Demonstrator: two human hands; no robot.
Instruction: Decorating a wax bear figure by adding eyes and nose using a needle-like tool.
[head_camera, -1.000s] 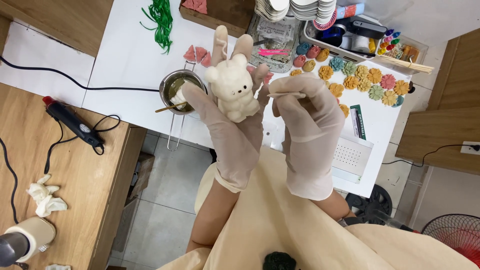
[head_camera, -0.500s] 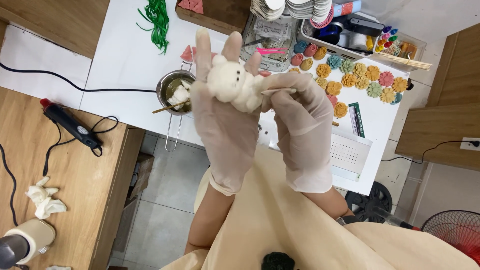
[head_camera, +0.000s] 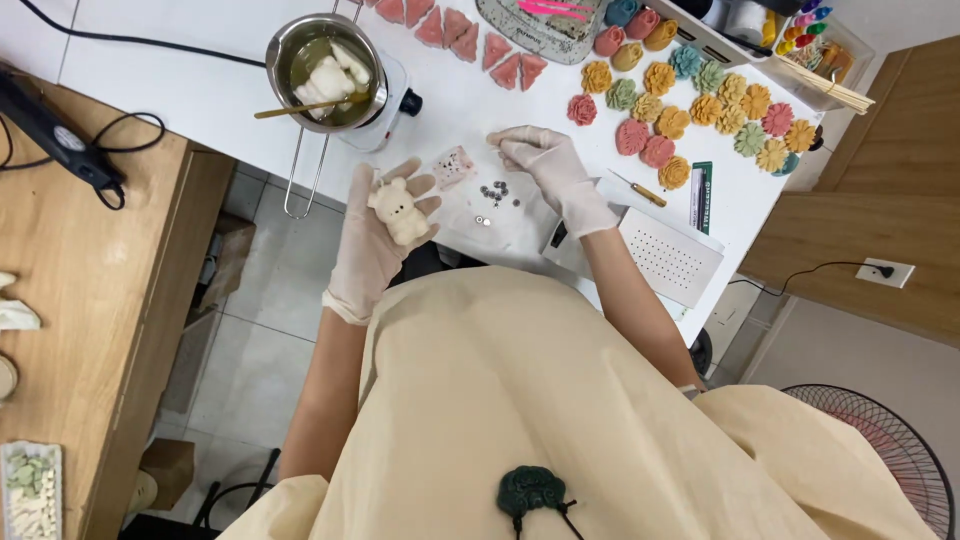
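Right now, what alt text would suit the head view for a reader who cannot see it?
A gloved left hand holds a cream bear figure at a white table, while the gloved right hand reaches toward small dark beads. Coloured flower shapes and a steel pot sit behind.

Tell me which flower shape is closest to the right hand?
The dark pink flower, leftmost of the bunch on the white table. It lies just up and right of the right hand; the others sit farther right.

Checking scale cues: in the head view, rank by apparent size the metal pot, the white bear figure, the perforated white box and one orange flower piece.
1. metal pot
2. perforated white box, close to the pot
3. white bear figure, held nearer the camera in the left hand
4. orange flower piece
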